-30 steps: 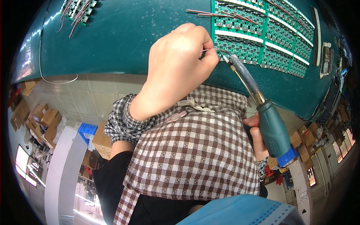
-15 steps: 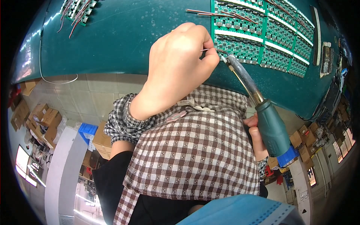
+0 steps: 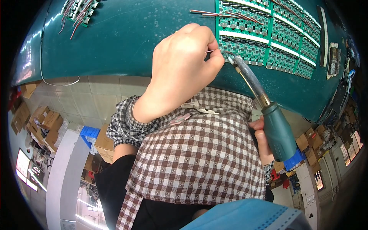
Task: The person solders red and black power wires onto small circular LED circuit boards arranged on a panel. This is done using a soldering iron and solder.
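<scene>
Spreading across the upper view, the green surface [image 3: 126,46] carried a panel of circuit boards [image 3: 245,51] at centre right and a smaller board cluster [image 3: 78,11] at the far left. The left hand [image 3: 182,57] covered the area beside the panel's lower left corner, where it partly blocked the view. The right hand [image 3: 263,145] had its grip closed around the handle of a soldering iron [image 3: 270,113], which slanted up to that corner. Loose wires [image 3: 245,17] lay over the upper rows, clear of the iron. The left grip was pinched on a thin wire [image 3: 209,51], its end near the iron's tip [image 3: 230,60]; whether they touched was too small to tell. The step looked like soldering the wire, calling next for a steady pinch and precise tip placement.
</scene>
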The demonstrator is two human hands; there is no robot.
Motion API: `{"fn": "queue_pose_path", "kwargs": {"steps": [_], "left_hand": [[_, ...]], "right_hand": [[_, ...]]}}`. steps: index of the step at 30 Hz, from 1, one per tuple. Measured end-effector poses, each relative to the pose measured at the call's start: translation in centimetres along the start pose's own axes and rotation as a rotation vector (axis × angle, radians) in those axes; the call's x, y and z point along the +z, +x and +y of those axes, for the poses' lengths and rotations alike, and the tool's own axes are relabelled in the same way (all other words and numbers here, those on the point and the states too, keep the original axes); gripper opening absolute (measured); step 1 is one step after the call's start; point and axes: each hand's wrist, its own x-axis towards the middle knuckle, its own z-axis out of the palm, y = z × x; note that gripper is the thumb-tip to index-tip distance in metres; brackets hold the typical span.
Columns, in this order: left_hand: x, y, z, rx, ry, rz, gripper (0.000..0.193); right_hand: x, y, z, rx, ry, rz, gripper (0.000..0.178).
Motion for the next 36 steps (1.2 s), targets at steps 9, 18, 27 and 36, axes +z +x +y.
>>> {"fn": "queue_pose_path", "kwargs": {"steps": [9,18,27,36], "left_hand": [[-0.1,0.0,0.1,-0.005,0.002,-0.017,0.009],[-0.1,0.4,0.2,-0.014,0.010,-0.018,0.010],[-2.7,1.3,0.5,0.036,0.023,0.091,0.017],[-2.7,10.1,-5.0,0.098,0.498,0.262,0.014]], "right_hand": [[0.3,0.1,-0.1,-0.065,0.008,0.000,0.046],[0.5,1.0,-0.1,-0.173,0.114,0.066,0.041],[-0.8,3.3,1.5,-0.374,0.232,0.192,0.035],[-1.5,4.7,1.0,-0.415,0.298,0.184,0.034]]}}
